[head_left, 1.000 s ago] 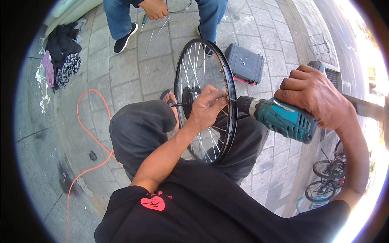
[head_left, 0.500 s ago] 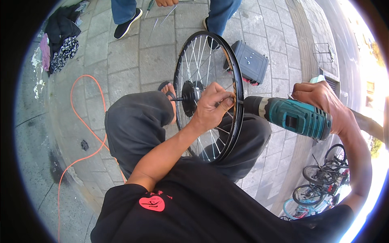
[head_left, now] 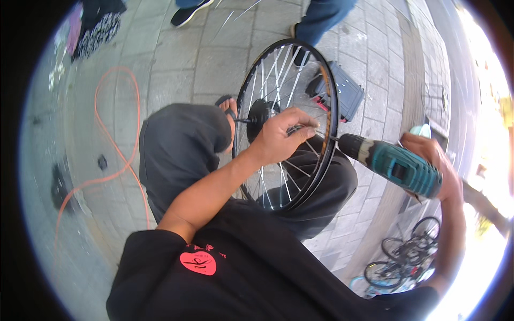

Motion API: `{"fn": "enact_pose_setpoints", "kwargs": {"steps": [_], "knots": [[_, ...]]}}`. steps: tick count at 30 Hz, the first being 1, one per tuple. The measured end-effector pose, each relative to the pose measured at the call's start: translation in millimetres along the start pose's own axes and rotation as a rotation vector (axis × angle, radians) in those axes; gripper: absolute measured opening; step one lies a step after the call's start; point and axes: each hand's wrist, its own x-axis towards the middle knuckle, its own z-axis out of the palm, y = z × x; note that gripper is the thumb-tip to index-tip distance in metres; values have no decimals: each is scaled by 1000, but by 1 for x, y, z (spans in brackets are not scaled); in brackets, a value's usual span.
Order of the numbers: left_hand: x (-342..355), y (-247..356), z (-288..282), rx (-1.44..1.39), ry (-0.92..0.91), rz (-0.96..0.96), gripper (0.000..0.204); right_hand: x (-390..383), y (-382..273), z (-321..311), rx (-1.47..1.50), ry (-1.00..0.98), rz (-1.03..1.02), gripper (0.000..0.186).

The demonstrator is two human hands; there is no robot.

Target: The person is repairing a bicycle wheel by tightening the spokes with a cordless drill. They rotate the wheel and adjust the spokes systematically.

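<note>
A black bicycle wheel (head_left: 326,80) with silver spokes stands upright between my knees. My left hand (head_left: 278,136) reaches through the spokes and pinches one of them close to the rim. My right hand (head_left: 431,158) grips a teal and black cordless drill (head_left: 393,163), whose tip presses against the outer side of the rim just beside my left fingers. The dark hub (head_left: 258,115) shows behind my left hand.
A dark tool case (head_left: 342,91) lies on the paving beyond the wheel. An orange cable (head_left: 115,150) loops over the ground at left. Another person's legs and shoe (head_left: 190,12) stand at the top. Parked bicycles (head_left: 401,257) are at lower right, a dark bundle (head_left: 99,21) at upper left.
The drill has moved in from the right until its tip meets the rim. My left hand stays on the spoke. The view has shifted slightly.
</note>
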Motion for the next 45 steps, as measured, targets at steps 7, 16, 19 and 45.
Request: {"fn": "enact_pose_setpoints", "kwargs": {"steps": [7,16,19,45], "knots": [[13,18,-12,274,123,57,14,-15,9,12,-10,-95,207,30],[33,7,-5,265,82,160,18,-7,-2,23,31,16,153,28],[30,15,1,211,42,-10,19,-13,-5,29,169,56,319,27],[-40,-2,13,-169,-334,-240,17,-102,-30,147,196,389,204,41]]}}
